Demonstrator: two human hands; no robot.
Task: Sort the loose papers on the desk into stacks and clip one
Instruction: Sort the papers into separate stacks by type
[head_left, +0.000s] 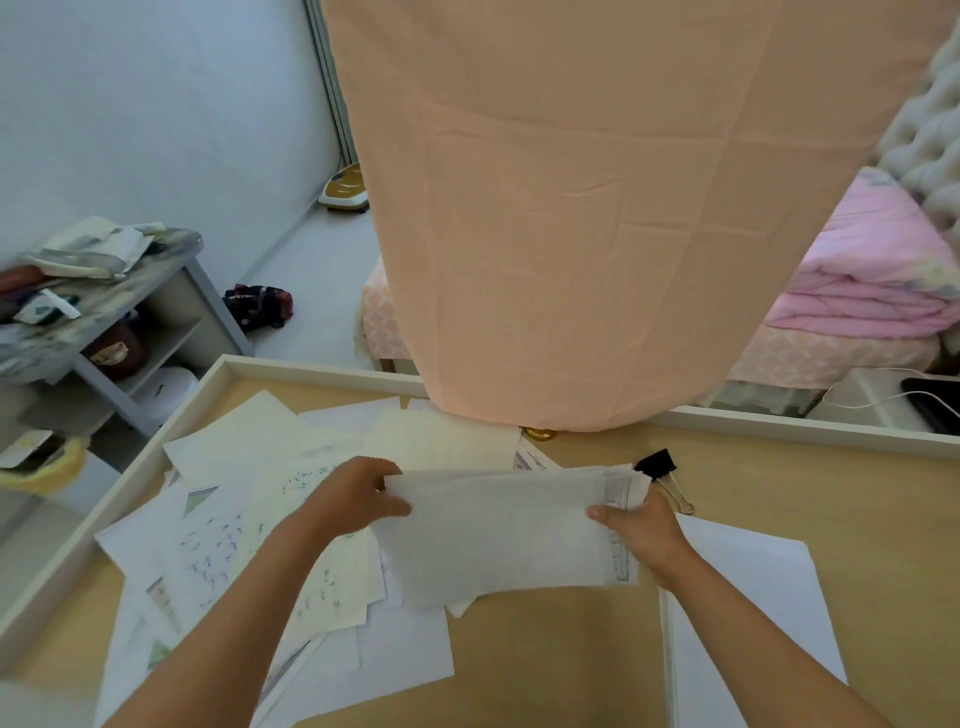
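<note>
I have only one view here, a wide-angle camera on the head of the person. It looks forward and down on the desk (545, 649), quite near; the far edge of the desk crosses about the middle height.

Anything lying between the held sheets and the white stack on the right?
The left hand and right hand hold the sheets just left of the stack; only the right forearm crosses it. Nothing else intervenes.
</note>
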